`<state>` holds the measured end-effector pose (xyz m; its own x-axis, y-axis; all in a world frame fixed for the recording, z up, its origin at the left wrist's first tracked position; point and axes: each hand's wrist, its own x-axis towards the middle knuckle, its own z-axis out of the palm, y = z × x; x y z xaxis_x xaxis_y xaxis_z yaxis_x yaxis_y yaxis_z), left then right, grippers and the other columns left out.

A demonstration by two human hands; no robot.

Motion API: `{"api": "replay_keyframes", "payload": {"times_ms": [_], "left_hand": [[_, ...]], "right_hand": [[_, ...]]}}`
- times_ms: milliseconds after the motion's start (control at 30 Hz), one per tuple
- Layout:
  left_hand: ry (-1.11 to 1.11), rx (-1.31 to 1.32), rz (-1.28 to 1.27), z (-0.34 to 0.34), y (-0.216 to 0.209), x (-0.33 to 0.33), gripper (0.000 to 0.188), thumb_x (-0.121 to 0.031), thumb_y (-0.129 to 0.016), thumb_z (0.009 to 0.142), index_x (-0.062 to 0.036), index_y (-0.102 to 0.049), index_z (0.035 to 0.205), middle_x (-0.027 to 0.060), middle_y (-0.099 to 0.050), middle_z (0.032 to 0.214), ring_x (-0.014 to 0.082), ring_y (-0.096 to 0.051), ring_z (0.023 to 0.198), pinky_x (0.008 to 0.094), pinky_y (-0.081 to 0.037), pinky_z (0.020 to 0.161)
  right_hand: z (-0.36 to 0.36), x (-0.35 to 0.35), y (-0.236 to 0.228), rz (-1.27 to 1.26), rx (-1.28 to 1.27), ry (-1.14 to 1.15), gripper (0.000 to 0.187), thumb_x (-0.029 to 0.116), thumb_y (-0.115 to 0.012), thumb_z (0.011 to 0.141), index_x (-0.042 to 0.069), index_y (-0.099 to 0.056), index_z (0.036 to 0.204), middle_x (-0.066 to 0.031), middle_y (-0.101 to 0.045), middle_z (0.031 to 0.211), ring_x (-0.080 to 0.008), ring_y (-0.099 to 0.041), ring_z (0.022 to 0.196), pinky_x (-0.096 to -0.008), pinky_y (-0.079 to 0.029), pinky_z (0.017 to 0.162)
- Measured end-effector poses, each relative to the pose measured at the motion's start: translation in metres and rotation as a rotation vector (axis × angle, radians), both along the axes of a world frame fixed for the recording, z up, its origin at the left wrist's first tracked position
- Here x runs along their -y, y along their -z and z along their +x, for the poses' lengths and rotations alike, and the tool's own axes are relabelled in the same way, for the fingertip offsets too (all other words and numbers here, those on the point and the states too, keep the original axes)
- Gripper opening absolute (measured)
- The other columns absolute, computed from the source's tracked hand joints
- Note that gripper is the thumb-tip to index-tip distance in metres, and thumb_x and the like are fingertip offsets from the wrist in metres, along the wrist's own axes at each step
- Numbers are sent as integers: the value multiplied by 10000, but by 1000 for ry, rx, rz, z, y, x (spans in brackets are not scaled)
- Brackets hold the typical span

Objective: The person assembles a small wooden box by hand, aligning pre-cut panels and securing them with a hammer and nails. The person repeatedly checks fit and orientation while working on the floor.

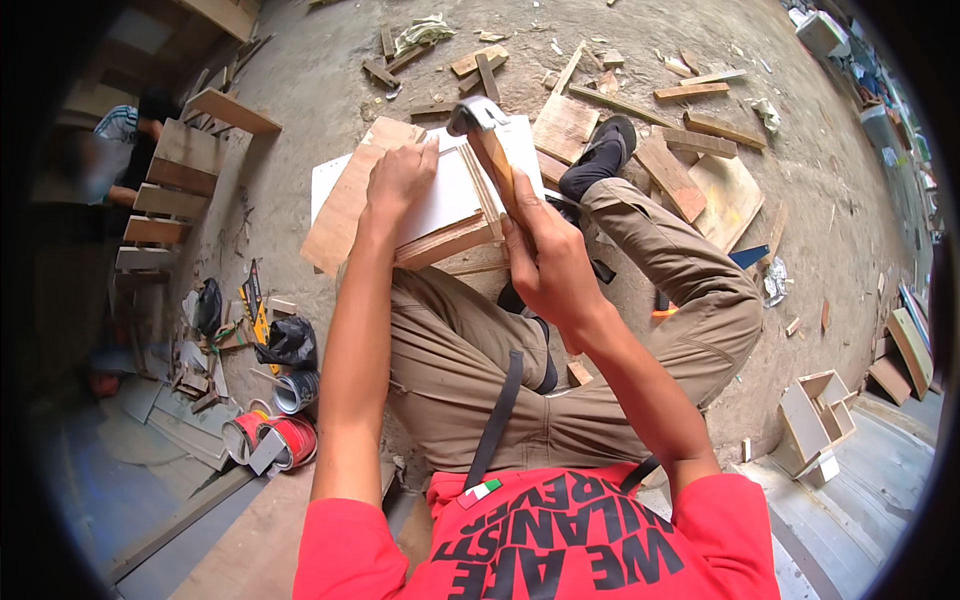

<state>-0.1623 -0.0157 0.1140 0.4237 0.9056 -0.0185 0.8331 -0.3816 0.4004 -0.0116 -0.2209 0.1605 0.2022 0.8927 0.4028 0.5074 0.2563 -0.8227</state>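
upper centre: the right hand (552, 262) clamps a hammer (496, 162) slanting up-left, its head upper right of the left hand (400, 180), fingers curled over a white panel (447, 203), pinch unclear.

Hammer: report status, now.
Right hand gripping hammer by handle. Left hand on white-faced wooden assembly. Wood offcuts scattered beyond.

hammer (493, 162): handle end hidden | other person (116, 140): head blurred | shirt (560, 525): cut off below

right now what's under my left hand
A brown wood panel and a white panel show around your left hand; what lies directly beneath it is covered.
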Motion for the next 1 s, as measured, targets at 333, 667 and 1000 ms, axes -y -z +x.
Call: {"api": "replay_keyframes", "payload": {"times_ms": [333, 667, 1000], "left_hand": [[-89, -51, -74, 8, -10, 9, 554, -402, -385, 979, 24, -736, 928, 305, -682, 954, 475, -659, 957, 505, -498, 906], [-110, -37, 0, 12, -10, 18, 555, -365, -381, 985, 62, -715, 865, 337, -656, 884, 494, -656, 880, 518, -497, 884], [8, 18, -217, -4, -8, -9, 605, -485, -392, 975, 9, -740, 949, 289, -690, 968, 450, -672, 944, 457, -518, 882]], "right_hand": [[7, -15, -2, 44, 46, -26, 570, -6, -508, 891, -105, -359, 1432, -311, -600, 957, -455, -615, 864, -492, -480, 806], [4, 3, 6, -87, 76, -50, 572, 11, -511, 916, -79, -343, 1455, -305, -584, 950, -467, -612, 839, -494, -488, 788], [1, -1, 7, -83, 69, -60, 554, -20, -530, 891, -104, -388, 1420, -304, -608, 951, -457, -616, 862, -477, -487, 792]]}}
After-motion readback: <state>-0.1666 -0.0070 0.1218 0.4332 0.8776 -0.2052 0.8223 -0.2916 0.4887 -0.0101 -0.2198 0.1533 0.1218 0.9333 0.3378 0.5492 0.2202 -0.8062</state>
